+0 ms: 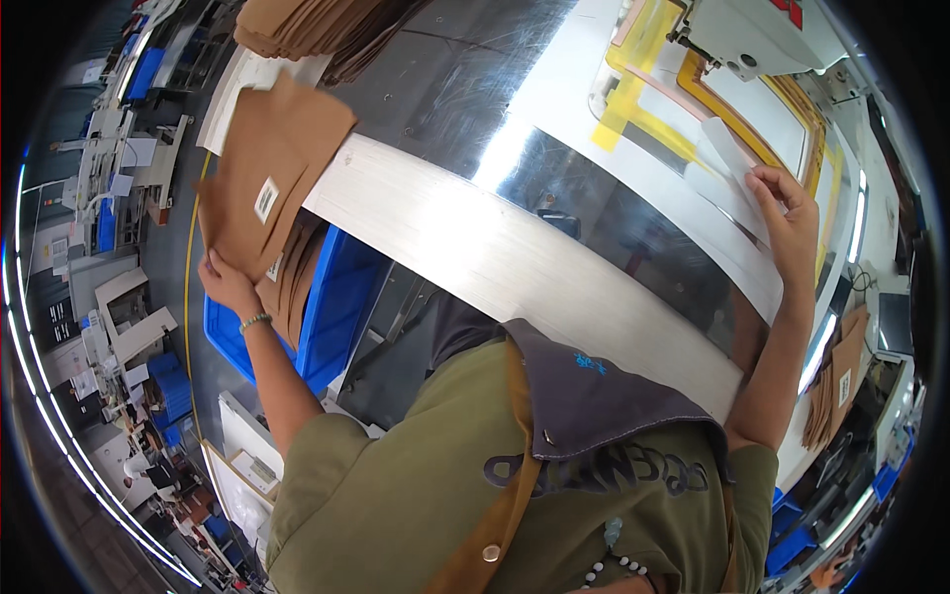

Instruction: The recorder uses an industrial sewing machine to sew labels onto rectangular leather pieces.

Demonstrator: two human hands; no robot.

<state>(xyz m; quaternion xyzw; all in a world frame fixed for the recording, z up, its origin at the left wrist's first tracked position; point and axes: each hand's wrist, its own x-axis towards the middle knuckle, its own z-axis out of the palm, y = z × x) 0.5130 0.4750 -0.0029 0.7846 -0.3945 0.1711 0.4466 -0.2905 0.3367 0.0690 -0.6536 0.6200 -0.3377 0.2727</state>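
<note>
On the left, my left hand (230, 281) is closed on the lower edge of a brown cut panel (282, 139) with a white label; whether it grips more than one layer I cannot tell. More brown panels (287, 302) stand beneath it in a blue bin (334, 302). Over on the right, my right hand (789, 220) pinches the edge of a narrow white flap (729, 148) between thumb and fingers. That flap is raised above a white sewing template (653, 109) with yellow tape and a yellow-edged opening.
A white sewing machine head (757, 40) hangs over the template. The shiny metal table (445, 109) has a pale front edge strip (475, 257). A thick stack of brown panels (317, 25) lies at the back left. More brown panels (836, 391) hang at the far right.
</note>
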